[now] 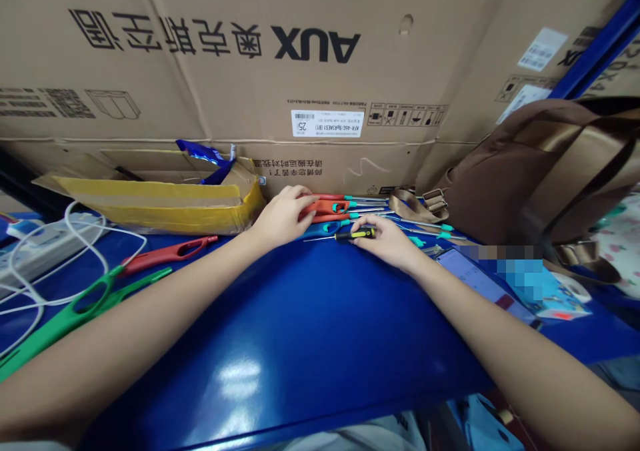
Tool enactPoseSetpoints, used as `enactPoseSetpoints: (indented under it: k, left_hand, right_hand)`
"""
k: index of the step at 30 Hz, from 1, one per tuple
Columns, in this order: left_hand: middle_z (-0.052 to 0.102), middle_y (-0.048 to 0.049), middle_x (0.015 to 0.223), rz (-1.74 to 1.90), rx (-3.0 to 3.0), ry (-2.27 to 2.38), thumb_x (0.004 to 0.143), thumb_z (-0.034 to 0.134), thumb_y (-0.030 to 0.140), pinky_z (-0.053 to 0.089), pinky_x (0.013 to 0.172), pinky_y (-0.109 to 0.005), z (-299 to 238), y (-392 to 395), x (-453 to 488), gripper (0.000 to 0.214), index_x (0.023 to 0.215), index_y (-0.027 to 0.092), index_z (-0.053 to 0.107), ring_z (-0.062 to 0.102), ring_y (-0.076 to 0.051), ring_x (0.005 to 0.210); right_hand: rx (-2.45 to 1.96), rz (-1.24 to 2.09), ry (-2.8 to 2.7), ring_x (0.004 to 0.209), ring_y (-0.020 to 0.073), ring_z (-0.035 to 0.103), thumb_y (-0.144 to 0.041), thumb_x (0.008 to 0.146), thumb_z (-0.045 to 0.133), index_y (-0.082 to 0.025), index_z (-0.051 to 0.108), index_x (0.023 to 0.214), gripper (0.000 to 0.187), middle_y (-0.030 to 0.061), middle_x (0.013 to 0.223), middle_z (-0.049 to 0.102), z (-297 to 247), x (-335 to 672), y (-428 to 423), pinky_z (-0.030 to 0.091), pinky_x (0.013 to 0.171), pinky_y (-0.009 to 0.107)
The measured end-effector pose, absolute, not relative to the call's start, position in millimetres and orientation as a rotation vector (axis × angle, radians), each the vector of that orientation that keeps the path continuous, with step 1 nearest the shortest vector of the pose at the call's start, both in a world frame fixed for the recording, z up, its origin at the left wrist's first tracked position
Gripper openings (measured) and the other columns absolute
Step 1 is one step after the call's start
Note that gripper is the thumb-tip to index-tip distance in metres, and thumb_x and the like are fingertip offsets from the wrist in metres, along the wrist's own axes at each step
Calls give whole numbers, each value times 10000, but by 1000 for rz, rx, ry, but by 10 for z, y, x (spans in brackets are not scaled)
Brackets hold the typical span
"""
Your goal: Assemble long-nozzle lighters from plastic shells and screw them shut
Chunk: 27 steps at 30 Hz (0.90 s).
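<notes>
Pinched in my right hand (384, 239) is a small black-and-yellow screwdriver (345, 235), its thin shaft pointing left just above the blue table. My left hand (286, 216) is closed around the handle end of an orange long-necked lighter (325, 207); part of the handle is hidden by the fingers. Several such lighters lie side by side there, including a blue lighter (327, 227) in front, their metal necks pointing right. Beside my left forearm lie a red lighter (170, 254) and a green lighter (90, 304), the green one partly covered by the arm.
A large AUX carton (225, 91) stands behind the blue table (310, 344). At the left are an open yellow-taped box (165, 204) and a white power strip (50, 254) with cables. A brown bag (500, 164), a phone (480, 281) and a blue packet (555, 291) are at the right.
</notes>
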<state>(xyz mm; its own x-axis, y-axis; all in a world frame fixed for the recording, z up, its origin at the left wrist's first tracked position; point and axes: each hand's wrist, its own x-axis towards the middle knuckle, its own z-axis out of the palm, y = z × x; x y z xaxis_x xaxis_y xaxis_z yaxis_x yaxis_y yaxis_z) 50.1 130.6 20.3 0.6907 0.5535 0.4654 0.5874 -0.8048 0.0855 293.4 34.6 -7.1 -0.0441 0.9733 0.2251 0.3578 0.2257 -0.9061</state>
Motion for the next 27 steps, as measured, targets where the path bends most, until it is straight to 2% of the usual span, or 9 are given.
enactPoseSetpoints:
  k: [5, 8, 12, 20, 27]
  left_hand:
    - [669, -110, 1236, -679, -2864, -782, 981, 557, 317, 512, 1012, -429, 132, 1087, 308, 337, 1263, 198, 698, 600, -268, 1144]
    - [712, -90, 1187, -587, -2886, -721, 993, 561, 329, 544, 944, -404, 54, 1032, 227, 283, 1186, 215, 734, 637, -254, 1083]
    - [753, -78, 1186, -533, -2876, -709, 1026, 521, 315, 544, 983, -402, -50, 1080, 202, 292, 1172, 209, 750, 663, -246, 1105]
    - [757, -77, 1236, -533, -2844, -704, 1029, 452, 228, 558, 1007, -426, -78, 1199, 228, 348, 1160, 218, 774, 663, -253, 1157]
    - [766, -75, 1189, -548, -2799, -746, 1015, 504, 275, 582, 949, -394, -67, 1111, 160, 304, 1135, 226, 778, 673, -243, 1096]
  right_hand:
    - [-1258, 500, -1928, 976, 246, 609, -97, 791, 629, -231, 635, 787, 134, 48, 941, 682, -176, 2858, 400, 456, 991, 458]
    - [-1288, 336, -2015, 986, 272, 604, -95, 851, 598, -237, 614, 811, 149, 64, 943, 695, -219, 2834, 440, 446, 983, 472]
    - [-1338, 193, -2066, 973, 274, 613, -99, 887, 577, -236, 598, 856, 143, 73, 952, 697, -258, 2809, 484, 463, 948, 443]
    - [-1454, 55, -2082, 927, 262, 596, -98, 899, 552, -230, 547, 873, 135, 76, 933, 656, -226, 2769, 559, 478, 867, 395]
    - [-1492, -2, -2135, 984, 272, 587, -109, 884, 567, -220, 549, 957, 135, 100, 1039, 636, -217, 2764, 571, 492, 890, 416]
